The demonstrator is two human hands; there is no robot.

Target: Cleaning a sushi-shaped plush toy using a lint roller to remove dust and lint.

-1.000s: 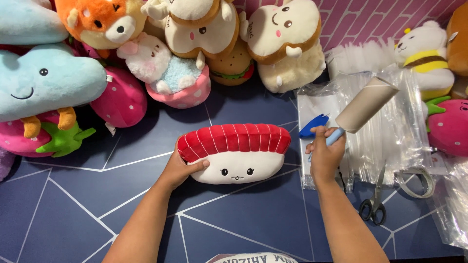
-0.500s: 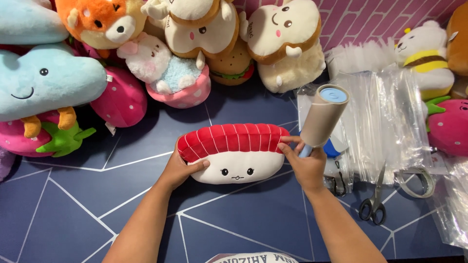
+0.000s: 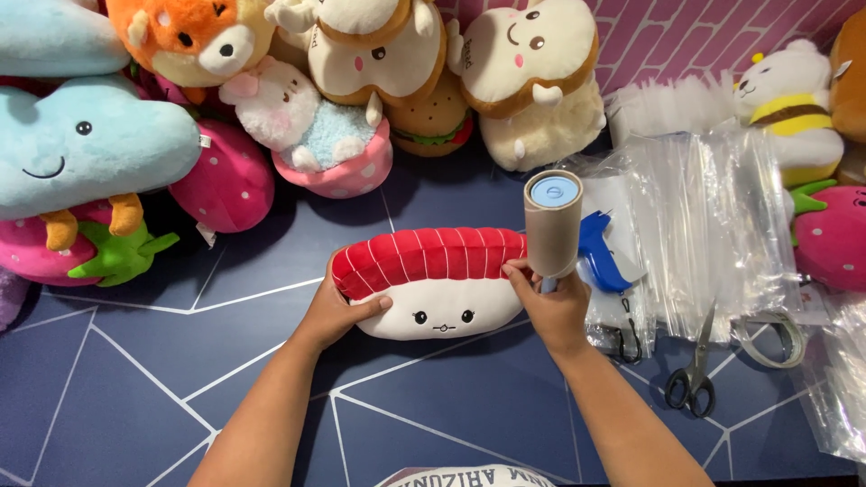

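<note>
A sushi-shaped plush toy, red on top and white below with a small face, lies on the dark blue mat. My left hand grips its left end. My right hand holds a lint roller by its handle, the beige roll standing upright at the plush's right end, blue cap toward me. The thumb of that hand touches the plush's red edge.
Several plush toys crowd the back: a blue cloud, an orange fox, toast figures, pink strawberries. Clear plastic bags, a blue tool, scissors and a tape ring lie right.
My right hand carried the lint roller from above the plastic bags leftward to the plush's right end and turned it upright. My left hand and the plush stayed put.
</note>
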